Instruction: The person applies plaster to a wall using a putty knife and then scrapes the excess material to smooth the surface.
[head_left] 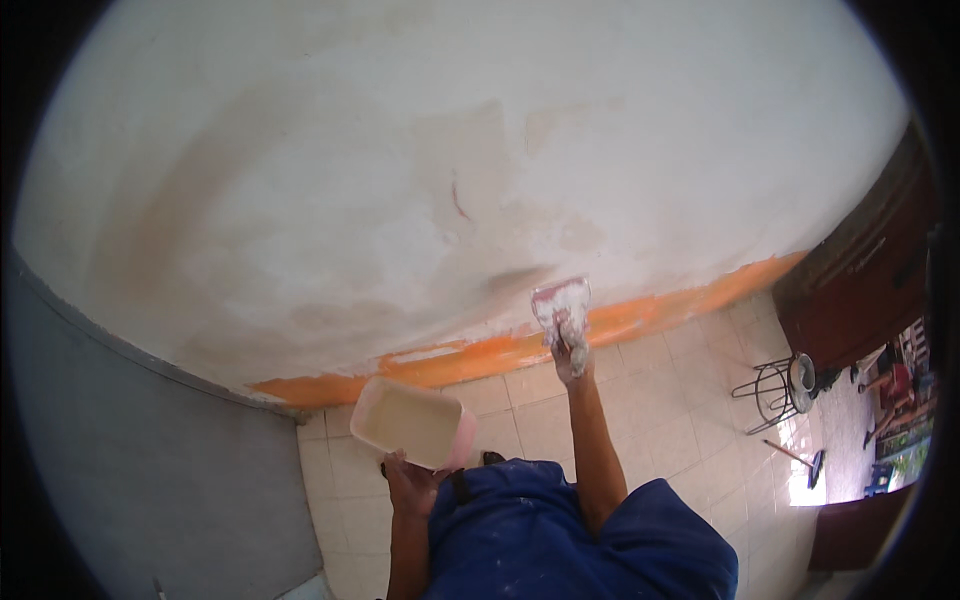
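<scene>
My left hand (412,482) grips the near rim of a rectangular pinkish tub (408,425) with a pale inside, held out in front of my waist. My right hand (570,357) is closed round the handle of a wide putty knife (560,298), its blade smeared with white paste. White paste also coats the fingers of that hand. The blade points up against or just in front of the lower wall (370,180); I cannot tell whether it touches. The wall is whitish with damp-looking beige patches and a short reddish crack. A grey smudge lies just left of the blade.
An orange band (480,358) runs along the wall's foot above a tiled floor (650,420). A grey wall (150,450) stands at left. To the right are a metal stool (768,392) with a bowl (802,371), a broom (810,465), a dark brown door (860,290) and a bright doorway.
</scene>
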